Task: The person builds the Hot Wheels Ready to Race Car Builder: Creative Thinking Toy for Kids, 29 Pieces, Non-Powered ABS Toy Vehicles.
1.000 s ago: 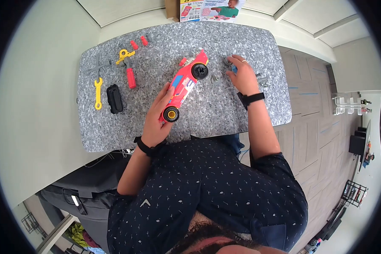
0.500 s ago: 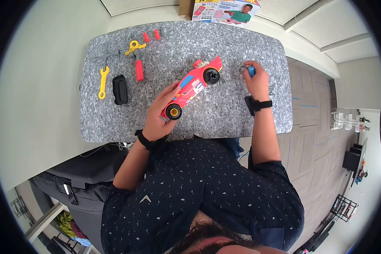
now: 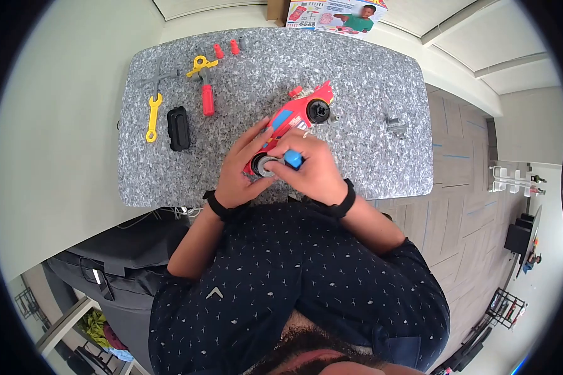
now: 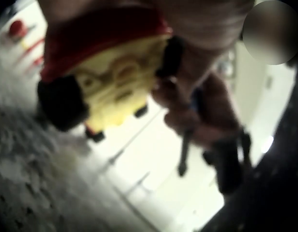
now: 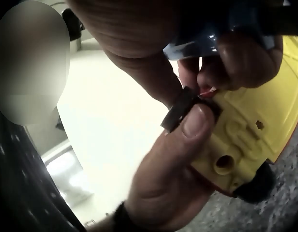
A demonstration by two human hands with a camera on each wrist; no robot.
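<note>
Grips red toy car (image 3: 299,114) in left hand (image 3: 236,172), over the middle of the speckled table (image 3: 369,162). Holds blue-handled tool (image 3: 293,159) in right hand (image 3: 316,165), and touches a gray ring (image 3: 264,165) at the car's near wheel (image 3: 255,164).

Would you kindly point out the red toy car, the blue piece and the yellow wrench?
Red toy car (image 3: 299,114): head view, its side.
Blue piece (image 3: 293,159): head view, its rounded top.
Yellow wrench (image 3: 152,117): head view, its shank.

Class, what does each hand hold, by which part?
Left hand: red plastic toy car, near end. Right hand: blue plastic object, apparently grey ring; exact hold unclear.
</note>
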